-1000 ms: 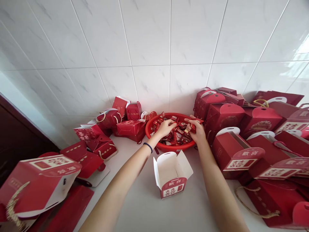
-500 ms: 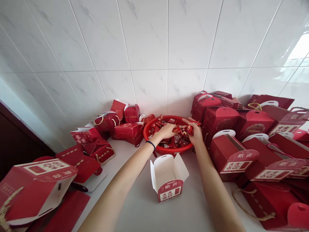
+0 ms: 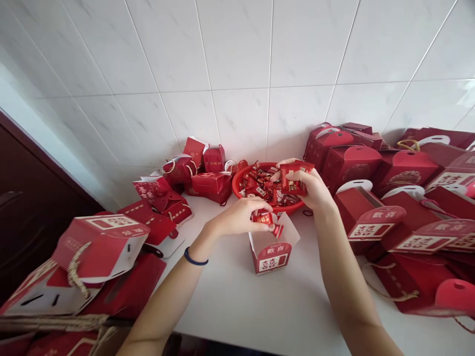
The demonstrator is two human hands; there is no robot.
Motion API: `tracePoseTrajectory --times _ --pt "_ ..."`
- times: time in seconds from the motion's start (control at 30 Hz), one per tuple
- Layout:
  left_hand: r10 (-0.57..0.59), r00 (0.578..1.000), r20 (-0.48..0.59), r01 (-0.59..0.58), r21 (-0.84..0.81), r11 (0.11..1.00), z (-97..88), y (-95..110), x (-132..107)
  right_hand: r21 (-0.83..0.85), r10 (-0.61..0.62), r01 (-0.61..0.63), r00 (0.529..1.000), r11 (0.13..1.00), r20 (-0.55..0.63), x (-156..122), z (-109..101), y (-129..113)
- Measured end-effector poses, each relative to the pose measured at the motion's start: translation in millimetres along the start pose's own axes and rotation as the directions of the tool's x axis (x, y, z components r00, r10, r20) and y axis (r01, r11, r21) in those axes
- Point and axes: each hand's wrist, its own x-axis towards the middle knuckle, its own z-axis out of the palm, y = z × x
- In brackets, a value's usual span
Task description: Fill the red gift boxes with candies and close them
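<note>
My left hand [image 3: 243, 216], below a dark blue band on the wrist, hovers over an open carton [image 3: 273, 254] with a red front and white inside. Its fingers are closed on small red-wrapped candies [image 3: 264, 218], one of which hangs low over the carton's mouth. Farther back and to the right, my right hand [image 3: 309, 185] grips red candy packets [image 3: 295, 173] above the rim of a red basin [image 3: 237, 185]. Many wrapped candies [image 3: 256, 185] lie in the basin. The left hand partly hides the carton's inside.
Red gift boxes [image 3: 358, 212] are packed along the right side, several with rope handles. More boxes [image 3: 210, 185] stand at the back left, and a tilted stack [image 3: 100, 242] sits at the near left. A tiled wall [image 3: 241, 54] rises behind the white table [image 3: 237, 291].
My left hand has come out of the basin toward me and now holds candies over the carton. The right hand has lifted red packets up. The view has tilted downward.
</note>
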Motion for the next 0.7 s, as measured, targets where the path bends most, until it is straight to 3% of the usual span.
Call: tracePoseTrajectory --times 0.13,0.27,0.53,0.7 --pt "-0.022 0.996 -0.084 0.022 0.002 1.0 5.1 -5 -19 -0.204 0.021 0.004 0.993 0.979 0.12 -18 6 -10" --pt "-0.109 0.994 0.012 0.108 0.054 0.993 3.9 -13 -28 -0.407 0.013 0.062 0.984 0.911 0.179 -28 6 -12" --pt "-0.151 0.984 -0.091 0.144 -0.082 0.986 15.5 -44 -7 -0.596 0.023 0.158 0.959 0.787 0.284 -22 11 14" --pt "-0.182 0.973 -0.141 0.143 -0.249 0.958 20.1 -56 -6 -0.618 -0.008 0.057 0.997 0.784 0.081 -20 12 21"
